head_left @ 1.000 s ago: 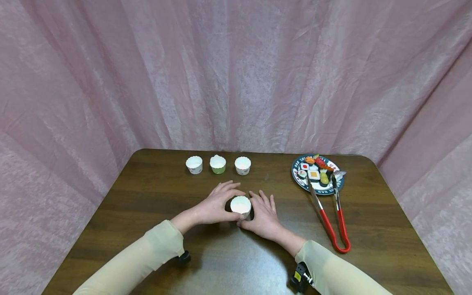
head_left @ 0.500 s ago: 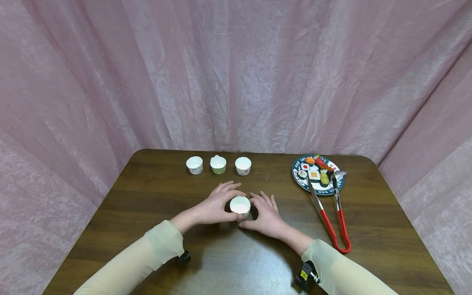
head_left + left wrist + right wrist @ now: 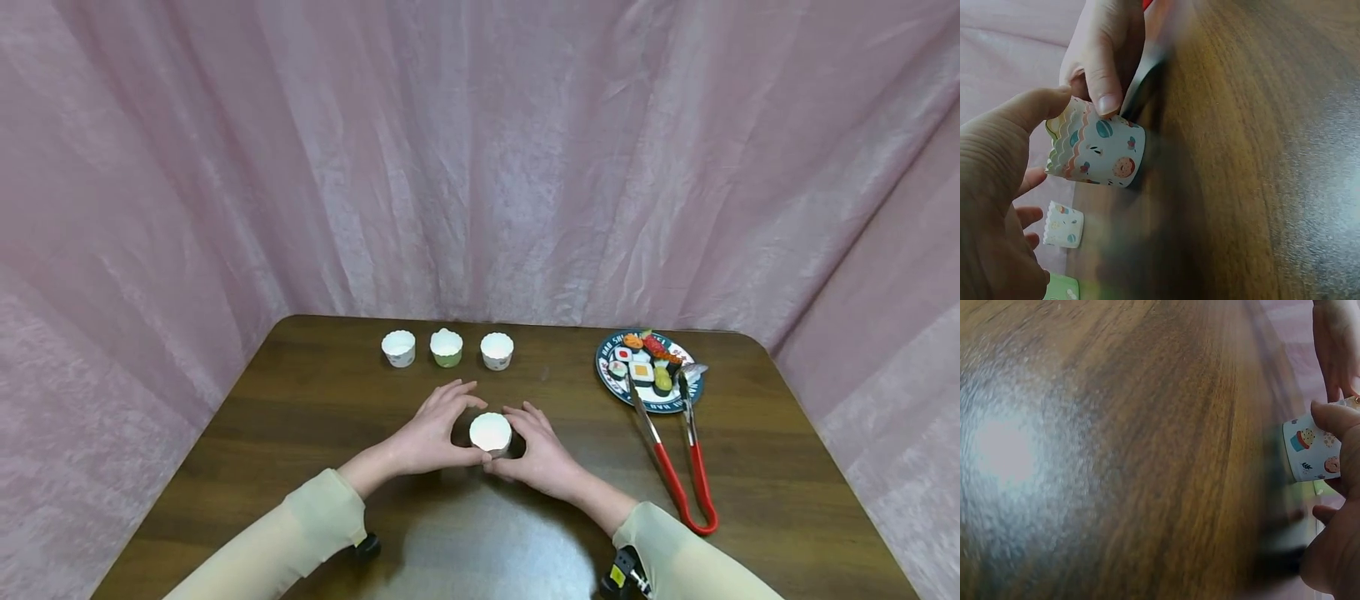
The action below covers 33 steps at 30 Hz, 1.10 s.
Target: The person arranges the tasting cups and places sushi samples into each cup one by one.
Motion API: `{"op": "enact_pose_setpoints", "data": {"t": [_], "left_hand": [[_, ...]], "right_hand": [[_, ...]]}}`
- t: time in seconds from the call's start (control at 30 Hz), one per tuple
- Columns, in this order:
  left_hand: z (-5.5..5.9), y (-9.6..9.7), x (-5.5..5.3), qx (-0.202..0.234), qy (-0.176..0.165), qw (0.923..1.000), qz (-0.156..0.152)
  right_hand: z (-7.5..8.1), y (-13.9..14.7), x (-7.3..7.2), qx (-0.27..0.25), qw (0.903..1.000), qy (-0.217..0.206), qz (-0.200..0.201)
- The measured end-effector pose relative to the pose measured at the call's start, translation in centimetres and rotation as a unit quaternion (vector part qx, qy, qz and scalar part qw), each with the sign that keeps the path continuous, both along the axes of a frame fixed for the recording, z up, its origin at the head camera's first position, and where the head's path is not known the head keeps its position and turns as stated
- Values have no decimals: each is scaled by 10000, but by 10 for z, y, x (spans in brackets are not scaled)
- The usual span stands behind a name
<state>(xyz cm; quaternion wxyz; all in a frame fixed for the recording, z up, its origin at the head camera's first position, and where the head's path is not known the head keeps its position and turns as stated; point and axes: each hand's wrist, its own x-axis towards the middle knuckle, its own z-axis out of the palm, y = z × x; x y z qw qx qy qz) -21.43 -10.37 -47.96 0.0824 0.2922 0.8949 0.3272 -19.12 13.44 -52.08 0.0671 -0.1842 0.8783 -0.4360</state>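
Observation:
A stack of paper baking cups with scalloped rims stands between my hands near the middle of the table. Several nested rims and a printed sweets pattern show on the cups in the left wrist view. My right hand pinches the stack from the right, its thumb against the printed wall. My left hand curves loosely around the left side; its thumb reaches the near rim, while its other fingers stand apart from the cups. In the right wrist view, the stack is partly hidden by the right hand.
At the back stand a white paper cup, a green one and another white one in a row. To the right is a round plate of sushi pieces, with red-handled tongs resting across its edge.
My left fingers have drawn slightly left, away from the stack. The right hand keeps its place beside the stack. The whole head view has shifted a little, so everything sits lower in it.

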Motion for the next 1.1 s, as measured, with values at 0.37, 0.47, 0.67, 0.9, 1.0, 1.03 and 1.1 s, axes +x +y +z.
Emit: {"op": "enact_pose_setpoints", "data": {"t": [0.37,0.47,0.67,0.9,1.0,1.03,1.1], "left_hand": [[0,7,1,-98,58,9999,103],[1,8,0,-93,50,9999,93],[1,10,-1,-65,107,9999,21],[4,11,0,-87,49,9999,-50],[4,10,0,-75,27,9999,-65],[4,10,0,-68,19,10000,-65],[3,10,0,-23,7,10000,-58]], "right_hand": [[-1,-3,2,-87,9996,258,-87],[-1,-4,2,-136,9995,236,-177],[-1,-4,2,-142,9995,165,-244],[-1,-5,1,-124,9996,131,-235],[-1,-6,1,-123,9996,108,-235],[-1,-6,1,-125,9996,100,-233],[-1,-6,1,-147,9996,105,-231]]}}
